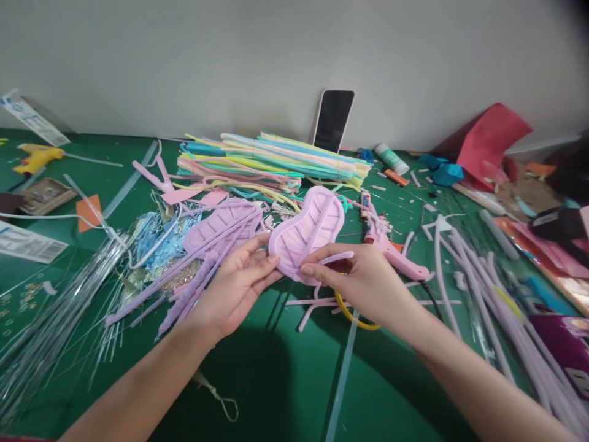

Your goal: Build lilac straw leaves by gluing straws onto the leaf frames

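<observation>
Both my hands hold a pink wing-shaped foam piece (307, 230) with raised ribs, lifted a little above the green table (276, 380). My left hand (232, 287) grips its lower left edge with thumb on top. My right hand (363, 282) pinches its lower right edge and also holds a short pale purple strip (338, 258) against it. A second, purple wing-shaped piece (221, 224) lies on the table to the left, with purple strips across it.
A pile of coloured straws (271, 162) lies behind. A pink glue gun (391, 252) rests right of my hands, a yellow one (34, 156) at far left. A phone (334, 120) leans on the wall. Long pale strips (488, 294) and red paper (488, 141) lie right; silver strands (55, 319) left.
</observation>
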A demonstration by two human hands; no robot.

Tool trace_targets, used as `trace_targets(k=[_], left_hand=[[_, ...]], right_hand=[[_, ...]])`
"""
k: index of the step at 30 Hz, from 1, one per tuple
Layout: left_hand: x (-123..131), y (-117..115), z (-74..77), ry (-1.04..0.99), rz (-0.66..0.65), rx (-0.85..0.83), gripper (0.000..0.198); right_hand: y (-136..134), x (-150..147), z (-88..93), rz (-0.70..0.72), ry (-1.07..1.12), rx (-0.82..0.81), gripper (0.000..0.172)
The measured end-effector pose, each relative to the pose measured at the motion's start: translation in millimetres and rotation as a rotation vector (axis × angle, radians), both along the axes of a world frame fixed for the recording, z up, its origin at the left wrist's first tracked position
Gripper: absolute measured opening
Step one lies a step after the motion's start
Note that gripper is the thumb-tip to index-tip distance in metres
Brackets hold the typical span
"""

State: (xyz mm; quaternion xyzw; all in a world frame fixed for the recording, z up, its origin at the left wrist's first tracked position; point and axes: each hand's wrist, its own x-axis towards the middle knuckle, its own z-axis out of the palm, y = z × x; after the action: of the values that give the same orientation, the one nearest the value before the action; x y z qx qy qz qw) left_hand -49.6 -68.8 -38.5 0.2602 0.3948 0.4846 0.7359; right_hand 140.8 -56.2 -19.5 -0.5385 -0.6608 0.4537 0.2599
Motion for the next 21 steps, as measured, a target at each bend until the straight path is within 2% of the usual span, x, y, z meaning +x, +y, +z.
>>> trace_targets(k=[7,10,11,15,17,18,21], left_hand=[[-1,-1,-0.9,-0.009,-0.002,-0.033,0.026],[-1,0,-1.4,-0.045,0.018,-0.038,0.025],[-1,0,-1.3,-0.063,0.029,-0.034,0.024],[1,1,0.6,-0.119,0.084,-0.014,0.024],[2,0,2.1,-0.135,0.110,-0.009,0.024],[3,0,2.9,-0.139,0.111,-0.003,0.025],[5,-3,5.1,-0.097,0.040,0.035,0.026]], right_hand=[[2,-1,0.3,0.058,-0.011,-0.009,0.016],[-1,4,0.3,0.066,0.007,0.048,0.016],[-3,7,-0.8,0.039,-0.002,0.089,0.025],[-15,17,-10.4,-0.203,-0.077,0.209,0.080],[-20,17,-14.7,-0.294,0.030,0.156,0.091],[-22,16,-15.9,-0.302,0.118,0.086,0.087],[-23,8,-15.1,-0.237,0.352,-0.174,0.053]])
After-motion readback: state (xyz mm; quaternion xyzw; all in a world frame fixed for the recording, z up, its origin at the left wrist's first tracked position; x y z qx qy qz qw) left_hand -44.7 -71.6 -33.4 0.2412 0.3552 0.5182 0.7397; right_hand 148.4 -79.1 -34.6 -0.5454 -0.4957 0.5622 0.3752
